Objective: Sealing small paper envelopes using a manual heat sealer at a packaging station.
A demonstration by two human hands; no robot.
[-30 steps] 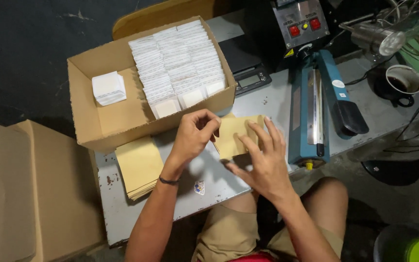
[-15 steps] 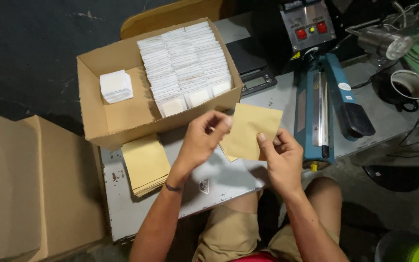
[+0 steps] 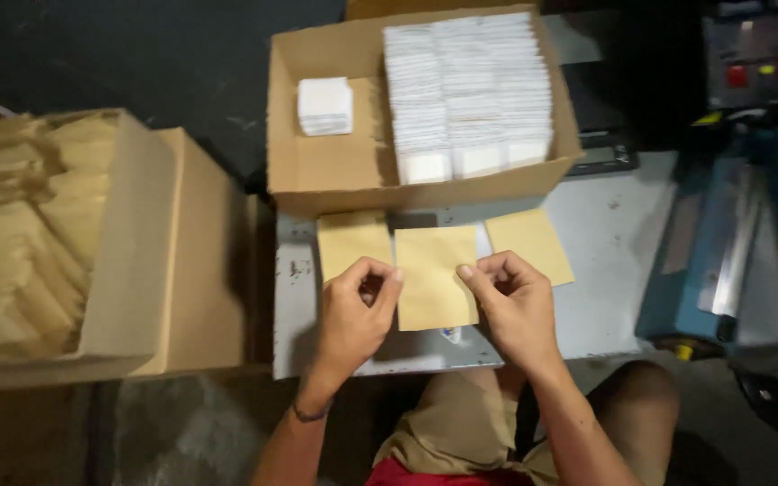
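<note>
Envelope (image 3: 434, 279) x1 | left hand (image 3: 353, 315) + right hand (image 3: 515, 306) pinch sides | 2 more on table

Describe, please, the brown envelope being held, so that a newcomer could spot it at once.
Start at the open cardboard box of white packets on the grey table. Just in front of it lie three brown paper envelopes in a row. The held envelope is the middle one, pinched at its edges by the left hand and right hand; its neighbours lie untouched.

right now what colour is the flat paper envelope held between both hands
Plain yellow-brown kraft, no pattern; the flat paper envelope between the left hand and right hand shows best in the head view.
</note>
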